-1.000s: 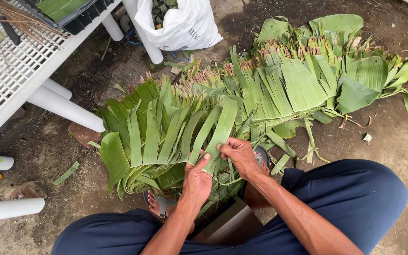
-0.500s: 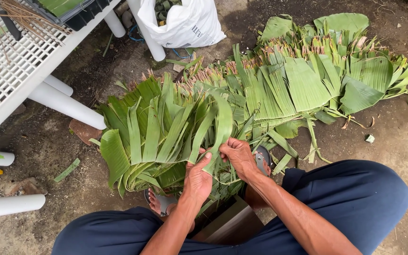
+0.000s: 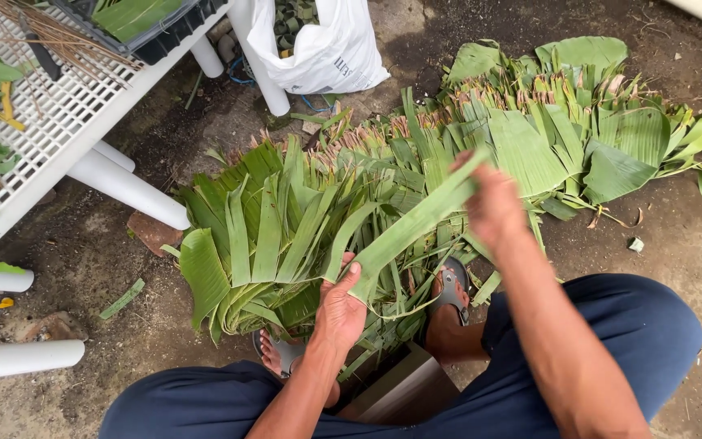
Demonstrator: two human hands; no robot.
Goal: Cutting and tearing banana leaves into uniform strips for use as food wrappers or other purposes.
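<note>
A long green banana-leaf strip (image 3: 416,223) stretches between both my hands above the heap of leaves. My left hand (image 3: 341,305) pinches its near end at the lower middle. My right hand (image 3: 493,202), slightly blurred, grips the strip's far end up and to the right. Under them lies a wide pile of cut banana leaves (image 3: 270,219) on the dirt ground, fanning to a second pile (image 3: 578,130) at the upper right. My sandalled feet (image 3: 448,293) rest at the pile's near edge, my knees in dark blue trousers on either side.
A white grid-topped table (image 3: 50,138) with thick white pipe legs (image 3: 127,187) stands at the upper left, holding leaves and thin sticks. A white plastic bag (image 3: 322,49) of leaves sits at the top middle. A brown box (image 3: 404,394) is between my legs.
My right hand has moved up and to the right from beside my left hand, drawing a leaf strip out to its full length. My left hand stayed near the pile's front.
</note>
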